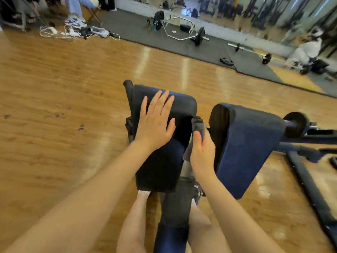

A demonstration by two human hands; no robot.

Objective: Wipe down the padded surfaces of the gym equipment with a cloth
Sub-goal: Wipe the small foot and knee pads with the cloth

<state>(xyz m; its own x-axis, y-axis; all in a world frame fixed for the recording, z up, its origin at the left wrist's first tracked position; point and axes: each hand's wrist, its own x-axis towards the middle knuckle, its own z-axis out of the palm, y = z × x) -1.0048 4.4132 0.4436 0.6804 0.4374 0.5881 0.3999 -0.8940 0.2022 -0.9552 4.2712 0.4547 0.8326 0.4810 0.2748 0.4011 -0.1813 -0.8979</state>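
Resting flat with fingers spread, the left hand (155, 123) covers the left pad (160, 161); the right hand (202, 152) pinches a grey cloth (197, 125) in the gap beside the right pad (246, 147), barbells (184, 31) well beyond.

wooden floor (73, 106), dark mat (209, 48) bearing barbells (198, 36)
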